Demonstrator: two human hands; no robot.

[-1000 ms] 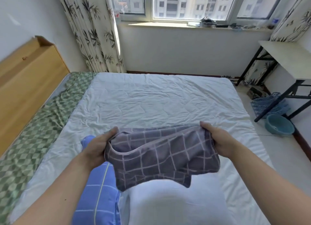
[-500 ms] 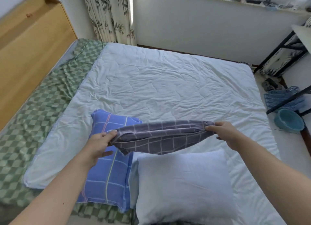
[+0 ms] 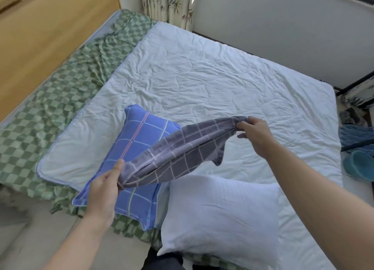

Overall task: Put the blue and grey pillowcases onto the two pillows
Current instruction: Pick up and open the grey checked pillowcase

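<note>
Grey pillowcase stretched between both hands, above the bed.
I see my left hand [image 3: 104, 190] and right hand [image 3: 255, 132] each pinching an end of the grey checked pillowcase [image 3: 178, 151] (sagging slightly); bare white pillow [image 3: 220, 217] at five o'clock, blue-cased pillow [image 3: 137, 140] at nine.

Bare forearms, no sleeves; dark trousers [image 3: 162, 259] below

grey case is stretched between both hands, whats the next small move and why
Probably lower the grey pillowcase toward the bare white pillow and work its opening over the pillow's far edge. The left hand and right hand each pinch an end above the bed, the blue-cased pillow looks done, and the white one lies uncovered just below.
</note>
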